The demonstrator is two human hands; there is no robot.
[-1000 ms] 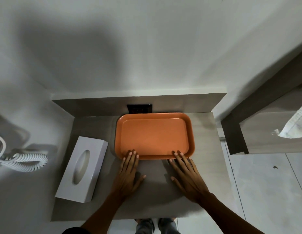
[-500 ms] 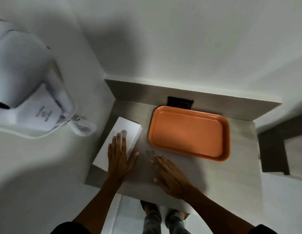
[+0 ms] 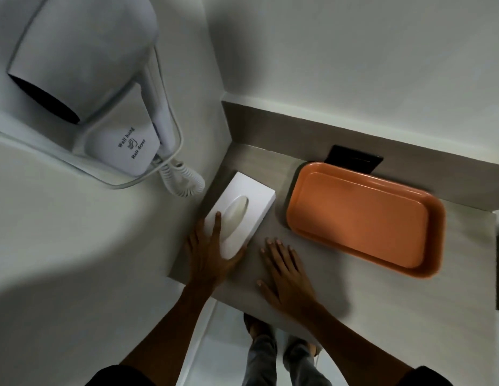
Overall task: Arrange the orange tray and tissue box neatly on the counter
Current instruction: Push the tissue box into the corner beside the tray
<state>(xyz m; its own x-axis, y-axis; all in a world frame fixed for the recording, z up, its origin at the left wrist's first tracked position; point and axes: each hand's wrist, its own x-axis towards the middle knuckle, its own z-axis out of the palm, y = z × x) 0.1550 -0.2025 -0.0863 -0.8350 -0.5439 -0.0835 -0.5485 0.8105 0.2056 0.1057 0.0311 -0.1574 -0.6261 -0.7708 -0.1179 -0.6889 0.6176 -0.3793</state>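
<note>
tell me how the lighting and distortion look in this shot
Head view: dim light; the right hand throws a shadow on the counter; wide-angle lens bows the wall edges; faint sheen on the far rim of the orange tray; hair dryer label is legible.

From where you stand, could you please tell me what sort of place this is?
Probably a hotel vanity corner: a white wall-hung hair dryer, a white rectangular tissue box and an orange plastic tray on a grey wood-grain counter.

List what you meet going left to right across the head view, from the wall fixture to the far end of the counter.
wall-hung hair dryer → tissue box → right hand → orange tray
</note>
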